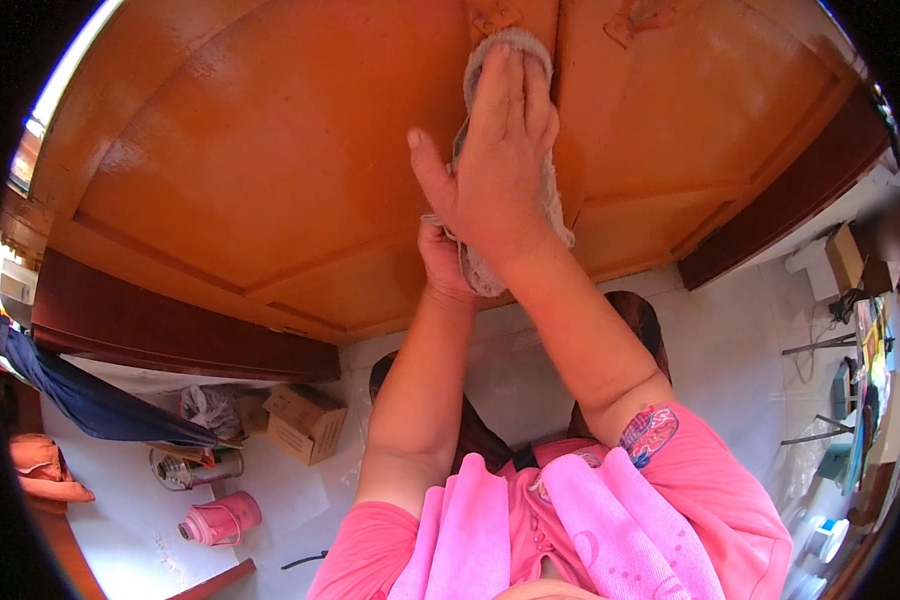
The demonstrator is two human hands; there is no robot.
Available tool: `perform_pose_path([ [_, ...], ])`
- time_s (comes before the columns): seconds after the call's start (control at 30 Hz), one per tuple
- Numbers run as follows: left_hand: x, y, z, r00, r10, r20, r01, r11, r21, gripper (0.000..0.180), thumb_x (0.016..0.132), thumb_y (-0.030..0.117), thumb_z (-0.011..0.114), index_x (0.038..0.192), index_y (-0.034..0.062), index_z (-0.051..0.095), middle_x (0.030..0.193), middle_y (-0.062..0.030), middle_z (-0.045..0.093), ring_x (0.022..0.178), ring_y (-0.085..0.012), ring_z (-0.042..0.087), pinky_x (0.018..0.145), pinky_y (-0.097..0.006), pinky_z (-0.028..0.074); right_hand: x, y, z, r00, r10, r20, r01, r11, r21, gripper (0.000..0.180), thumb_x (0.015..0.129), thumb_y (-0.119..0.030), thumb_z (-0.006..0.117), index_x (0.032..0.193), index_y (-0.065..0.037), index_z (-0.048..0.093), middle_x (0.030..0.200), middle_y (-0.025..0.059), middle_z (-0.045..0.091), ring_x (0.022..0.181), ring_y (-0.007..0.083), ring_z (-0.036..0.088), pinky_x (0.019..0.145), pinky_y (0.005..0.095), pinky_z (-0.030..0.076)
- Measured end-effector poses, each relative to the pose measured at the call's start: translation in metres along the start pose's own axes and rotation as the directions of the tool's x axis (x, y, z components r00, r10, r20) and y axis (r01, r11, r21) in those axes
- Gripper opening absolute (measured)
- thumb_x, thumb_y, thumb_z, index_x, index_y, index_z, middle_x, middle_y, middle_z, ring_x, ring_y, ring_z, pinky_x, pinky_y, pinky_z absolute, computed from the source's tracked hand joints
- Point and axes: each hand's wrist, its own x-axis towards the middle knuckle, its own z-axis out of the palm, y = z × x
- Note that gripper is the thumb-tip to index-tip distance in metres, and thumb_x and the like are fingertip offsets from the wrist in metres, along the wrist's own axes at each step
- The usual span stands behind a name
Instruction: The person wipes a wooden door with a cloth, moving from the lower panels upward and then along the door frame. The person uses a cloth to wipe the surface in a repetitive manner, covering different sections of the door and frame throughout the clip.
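A greyish, fuzzy cloth (555, 205) lies against the orange-brown wooden door (270, 150), along the upright strip between its panels. My right hand (500, 180) presses on the cloth from above, its fingers stretched out flat and the thumb spread to the left. Below and partly behind it, my left hand (448, 265) closes around the cloth's lower part; its thumb shows, but most of its fingers are hidden by the right hand and the cloth.
A dark red-brown board runs below the door on each side. At lower left are a cardboard box (307, 423), a pink flask (220, 520), a metal-framed flask (195, 468) and hanging dark blue cloth (95, 390). Boxes and thin-legged furniture line the right side.
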Motion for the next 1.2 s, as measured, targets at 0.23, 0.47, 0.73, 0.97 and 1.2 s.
perform_pose_path([
  [0.23,0.001,0.006,-0.014,0.979,-0.026,0.200,0.048,0.993,-0.104,0.052,0.095,0.031,0.037,0.139,0.0061,0.048,0.136,-0.0133,0.056,0.126,-0.0291,0.052,0.106,-0.044,0.042,0.012,-0.001,0.003,0.998,0.020,-0.051,-0.020,1.000,0.004,0.092,0.081,-0.030,0.069,0.146,0.012,0.021,0.147,0.0326,0.030,0.136,0.0474,0.026,0.108,0.0576,0.020],
  [0.47,0.002,-0.002,-0.004,0.998,0.004,-0.057,-0.003,1.000,0.025,0.051,0.096,0.033,0.038,0.139,0.0068,0.049,0.135,-0.0126,0.056,0.124,-0.0290,0.054,0.106,-0.044,0.043,0.011,0.001,-0.002,1.000,0.005,-0.017,-0.005,1.000,-0.001,0.090,0.084,-0.031,0.068,0.146,0.014,0.021,0.148,0.0336,0.030,0.135,0.0503,0.027,0.111,0.0552,0.021],
  [0.73,0.000,0.000,-0.009,0.996,-0.010,0.087,0.011,1.000,-0.009,0.050,0.096,0.032,0.037,0.138,0.0072,0.050,0.135,-0.0124,0.056,0.124,-0.0292,0.054,0.106,-0.044,0.043,-0.001,-0.001,-0.006,0.997,0.036,0.069,-0.036,0.999,0.004,0.089,0.084,-0.030,0.068,0.146,0.014,0.022,0.148,0.0312,0.031,0.136,0.0490,0.027,0.111,0.0547,0.021],
  [0.97,0.000,0.000,-0.010,0.989,-0.047,0.137,0.056,0.996,-0.067,0.052,0.096,0.031,0.037,0.141,0.0069,0.046,0.136,-0.0128,0.055,0.125,-0.0294,0.053,0.106,-0.045,0.044,0.020,0.001,-0.007,0.999,0.032,-0.020,-0.032,0.999,0.002,0.088,0.084,-0.028,0.068,0.146,0.013,0.022,0.148,0.0312,0.030,0.137,0.0491,0.026,0.111,0.0548,0.021],
  [1.2,-0.001,0.004,-0.015,0.986,-0.128,0.107,0.140,0.984,-0.114,0.051,0.094,0.033,0.039,0.137,0.0055,0.049,0.135,-0.0129,0.056,0.124,-0.0302,0.055,0.105,-0.045,0.045,-0.005,0.003,-0.007,0.996,0.023,0.085,-0.023,1.000,-0.005,0.089,0.083,-0.030,0.068,0.147,0.011,0.022,0.147,0.0313,0.033,0.136,0.0475,0.027,0.109,0.0573,0.021],
])
